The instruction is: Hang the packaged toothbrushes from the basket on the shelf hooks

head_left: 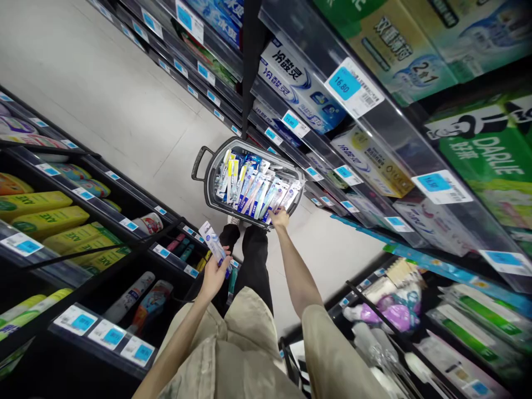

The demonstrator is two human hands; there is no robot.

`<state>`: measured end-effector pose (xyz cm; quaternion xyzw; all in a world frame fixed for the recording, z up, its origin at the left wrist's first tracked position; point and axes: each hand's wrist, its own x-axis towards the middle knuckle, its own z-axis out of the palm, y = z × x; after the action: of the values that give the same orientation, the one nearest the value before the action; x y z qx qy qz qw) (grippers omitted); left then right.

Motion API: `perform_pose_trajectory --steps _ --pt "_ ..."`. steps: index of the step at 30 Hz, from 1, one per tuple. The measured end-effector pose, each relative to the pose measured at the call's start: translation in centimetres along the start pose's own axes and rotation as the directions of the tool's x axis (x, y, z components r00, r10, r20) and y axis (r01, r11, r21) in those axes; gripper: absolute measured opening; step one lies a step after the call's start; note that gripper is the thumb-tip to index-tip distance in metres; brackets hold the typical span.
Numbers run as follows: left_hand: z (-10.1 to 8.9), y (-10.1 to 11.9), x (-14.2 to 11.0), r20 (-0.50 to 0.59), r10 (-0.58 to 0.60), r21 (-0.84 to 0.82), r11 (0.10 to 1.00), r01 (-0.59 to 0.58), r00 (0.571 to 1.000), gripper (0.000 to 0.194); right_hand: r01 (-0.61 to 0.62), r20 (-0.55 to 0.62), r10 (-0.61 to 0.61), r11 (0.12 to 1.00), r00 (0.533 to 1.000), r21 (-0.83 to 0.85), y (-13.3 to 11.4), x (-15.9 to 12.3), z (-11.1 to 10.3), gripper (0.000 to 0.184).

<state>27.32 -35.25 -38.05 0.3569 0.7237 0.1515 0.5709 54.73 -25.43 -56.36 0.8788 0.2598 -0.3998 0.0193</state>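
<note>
My left hand (216, 269) is closed on a packaged toothbrush (213, 242) in a white and blue wrapper, held left of the basket above my legs. A grey shopping basket (210, 194) stands on the floor by my feet. Many packaged toothbrushes (255, 191) lie side by side in it, with blue packs partly covered behind them. At the basket's near right rim, my right hand (280, 217) has its fingers curled on the lower end of one packaged toothbrush (286, 194). My fingers partly hide that end.
Shelves of boxed toothpaste (299, 83) with price tags (353, 87) rise close on the right. Yellow packs (41, 213) and bottles (129, 296) fill the left shelves. Pale floor (124, 100) runs between them. More wrapped goods (390, 310) hang at the lower right.
</note>
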Motion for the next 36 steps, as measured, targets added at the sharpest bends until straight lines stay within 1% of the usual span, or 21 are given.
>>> perform_pose_trajectory --steps 4,7,9,13,16,19,23,24,26,28,29,30,31,33,35,36 --pt "2.5 1.8 -0.1 0.090 0.033 0.062 0.997 -0.039 0.995 0.029 -0.030 -0.015 0.030 1.000 0.999 -0.009 -0.6 0.2 1.2 0.050" --pt "3.8 3.1 -0.3 0.122 0.077 0.112 0.990 -0.091 0.989 0.029 -0.028 -0.032 0.027 1.000 0.999 -0.012 -0.9 0.5 1.0 0.066" --pt "4.3 3.6 -0.5 0.132 0.108 0.139 0.982 -0.127 0.985 0.027 -0.027 -0.025 0.026 1.000 0.999 -0.016 -1.1 0.8 0.6 0.068" --pt "4.7 3.7 -0.7 0.164 0.107 0.173 0.976 -0.135 0.981 0.028 -0.054 -0.015 0.054 0.999 0.998 0.008 -1.8 2.1 -0.3 0.060" --pt "4.8 3.2 -0.8 0.184 0.077 0.195 0.974 -0.114 0.980 0.032 -0.077 -0.013 0.077 0.996 0.997 0.039 -2.3 3.1 -1.0 0.045" --pt "5.2 2.9 -0.9 0.164 0.055 0.200 0.976 -0.087 0.985 0.033 -0.071 -0.005 0.071 0.995 0.997 0.067 -2.6 3.4 -1.6 0.029" --pt "6.5 3.2 -1.4 0.103 -0.014 0.135 0.991 0.000 0.995 0.038 -0.011 -0.005 0.012 0.996 1.000 0.089 -2.6 2.4 -2.5 0.024" --pt "6.9 3.5 -1.6 0.105 -0.028 0.100 0.995 0.017 0.994 0.039 0.020 -0.017 -0.018 0.994 1.000 0.103 -2.5 1.9 -2.8 0.024" --pt "7.7 4.1 -2.0 0.128 -0.023 0.019 1.000 0.021 0.992 0.039 0.127 -0.076 -0.115 0.975 0.990 0.181 -2.1 0.6 -3.7 0.025" --pt "8.5 5.0 -2.4 0.134 0.009 -0.019 1.000 -0.007 0.991 0.037 0.256 -0.149 -0.217 0.908 0.965 0.332 -1.5 -1.2 -5.1 0.024" --pt "8.7 5.6 -2.6 0.128 0.024 -0.011 1.000 -0.023 0.991 0.036 0.298 -0.170 -0.248 0.853 0.954 0.428 -1.2 -2.3 -6.0 0.022" --pt "8.9 6.2 -2.8 0.116 0.034 0.012 0.999 -0.035 0.993 0.036 0.311 -0.173 -0.259 0.790 0.950 0.528 -0.8 -3.6 -7.0 0.021" --pt "9.0 6.9 -3.0 0.102 0.038 0.038 0.998 -0.042 0.994 0.036 0.297 -0.160 -0.255 0.717 0.954 0.631 -0.5 -5.0 -8.1 0.020" --pt "9.0 8.4 -3.4 0.079 0.043 0.053 0.998 -0.047 0.996 0.038 0.211 -0.095 -0.232 0.547 0.968 0.810 0.3 -8.3 -10.8 0.025" --pt "8.7 10.2 -3.9 0.071 0.059 0.012 0.998 -0.060 0.996 0.041 0.098 -0.010 -0.218 0.396 0.976 0.913 0.8 -11.8 -14.0 0.032" --pt "8.4 11.3 -4.3 0.073 0.073 -0.019 0.997 -0.072 0.995 0.041 0.048 0.032 -0.222 0.346 0.975 0.937 1.0 -13.6 -15.7 0.035"
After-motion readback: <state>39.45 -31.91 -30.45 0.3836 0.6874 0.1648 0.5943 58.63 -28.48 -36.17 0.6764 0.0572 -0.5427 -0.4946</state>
